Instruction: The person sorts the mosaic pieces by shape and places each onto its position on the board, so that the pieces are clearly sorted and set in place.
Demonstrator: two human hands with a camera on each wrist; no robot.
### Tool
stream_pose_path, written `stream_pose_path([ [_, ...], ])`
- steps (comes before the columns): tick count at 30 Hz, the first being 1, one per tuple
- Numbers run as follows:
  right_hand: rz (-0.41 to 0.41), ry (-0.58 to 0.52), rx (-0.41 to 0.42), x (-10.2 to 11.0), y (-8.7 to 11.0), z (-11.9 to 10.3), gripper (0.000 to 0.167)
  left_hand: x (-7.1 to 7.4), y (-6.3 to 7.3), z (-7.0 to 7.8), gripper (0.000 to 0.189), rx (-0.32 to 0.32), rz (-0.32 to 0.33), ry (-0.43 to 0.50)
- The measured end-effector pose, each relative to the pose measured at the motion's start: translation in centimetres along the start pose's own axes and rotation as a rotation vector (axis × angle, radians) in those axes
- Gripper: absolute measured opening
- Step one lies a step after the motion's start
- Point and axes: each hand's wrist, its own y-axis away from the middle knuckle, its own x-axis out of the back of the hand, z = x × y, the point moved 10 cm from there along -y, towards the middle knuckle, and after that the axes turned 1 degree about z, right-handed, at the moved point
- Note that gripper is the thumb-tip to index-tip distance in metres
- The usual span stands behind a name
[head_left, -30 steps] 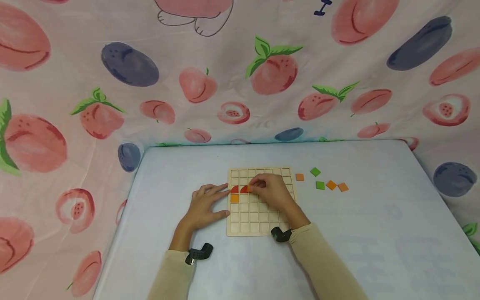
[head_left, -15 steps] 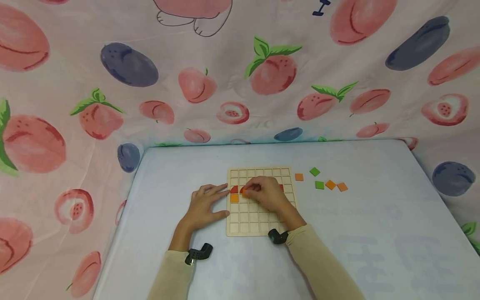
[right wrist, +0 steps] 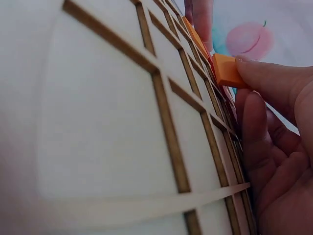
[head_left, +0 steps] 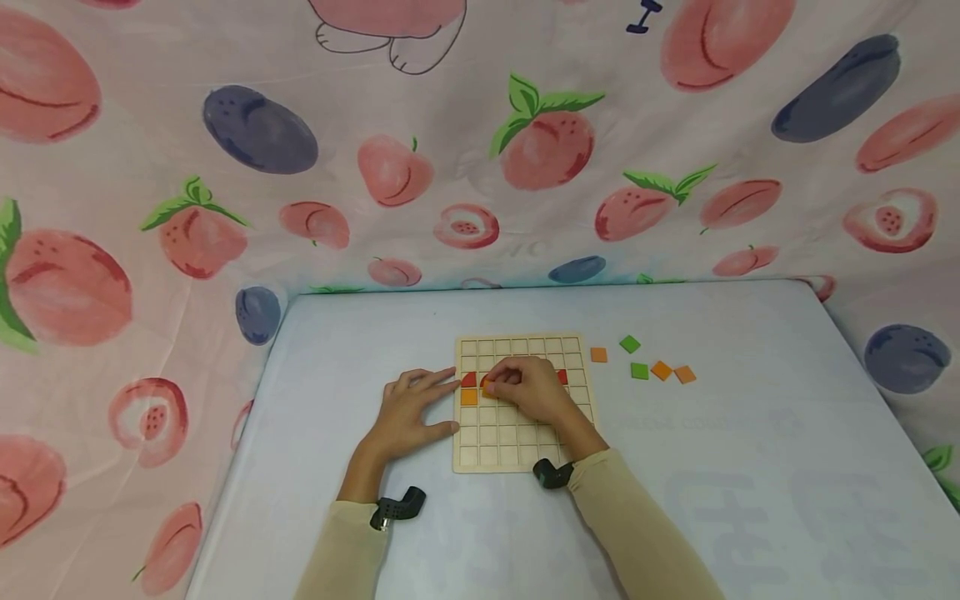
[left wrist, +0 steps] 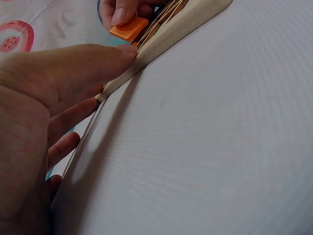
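A wooden grid board [head_left: 510,458] with square cells lies on the table. My right hand [head_left: 528,387] pinches an orange square tile [right wrist: 225,70] between thumb and fingers, close over a cell in the board's left part. In the left wrist view the pinched tile [left wrist: 129,29] is tilted. A red quarter-round piece [head_left: 468,380] sits in the leftmost column, with an orange tile [head_left: 468,397] in the cell below it. Another red piece shows partly behind my right fingertips. My left hand [head_left: 408,412] is spread, its fingertips and thumb touching the board's left edge.
Right of the board lie loose orange tiles [head_left: 598,355] and green tiles [head_left: 630,343] on the white table [head_left: 750,483]. A red piece [head_left: 562,377] in the board shows beyond my right hand. A fruit-print cloth [head_left: 465,100] hangs behind the table.
My right hand has moved slightly left and toward me with the orange tile, from beside the second red piece to the cell below it. The left hand stays in place.
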Motion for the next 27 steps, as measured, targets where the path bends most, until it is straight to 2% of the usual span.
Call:
stream_pose_path([
  [6,0.001,-0.030,-0.040,0.01,-0.22,0.96,0.012,-0.11,0.01,-0.06,0.068,0.006,-0.007,-0.009],
  [15,0.007,-0.041,-0.040,-0.14,-0.19,0.91,0.007,-0.14,0.03,-0.07,0.067,0.009,-0.010,-0.014],
  [27,0.028,0.034,-0.008,-0.28,-0.24,0.43,0.004,-0.13,0.00,-0.10,0.068,0.004,-0.009,-0.017],
])
